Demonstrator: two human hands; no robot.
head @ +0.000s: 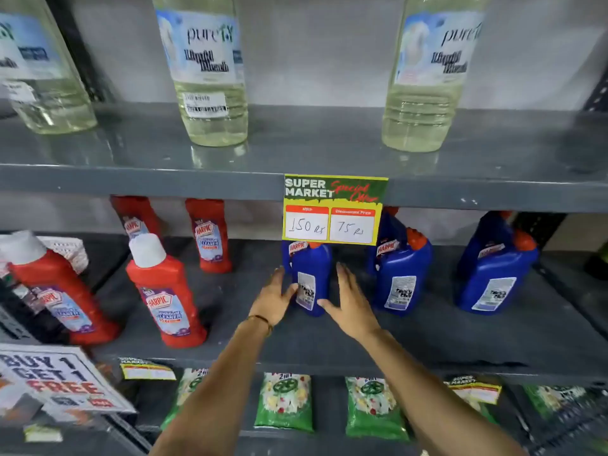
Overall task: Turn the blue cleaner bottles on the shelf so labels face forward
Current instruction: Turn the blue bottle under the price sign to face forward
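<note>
Blue cleaner bottles stood on the middle shelf [427, 340] of a grey metal rack, three at the front and others partly hidden behind them. The leftmost front bottle [311, 278] stood upright just below a yellow price card [334, 210] that hung from the shelf edge above, and it showed a white printed back label toward the camera. The left hand [273, 301] lay against its left side, thumb touching the label, fingers [279, 273] spread and reaching past the bottle's flank. The right hand [353, 299] was on its right side, thumb at the bottle's lower front, its fingers apart and extended; whether the palm touched the bottle could not be told. Neither hand was closed around it.

To the right, the middle blue bottle [403, 278] and the right blue bottle [495, 278] leaned slightly, orange caps up, also showing white back labels. To the left stood red cleaner bottles [166, 297] with white caps. On the shelf above were clear bottles of pale liquid [210, 80]. Below lay green packets [284, 403], and a "buy 1 get 1 free" sign [56, 380] sat at lower left.
</note>
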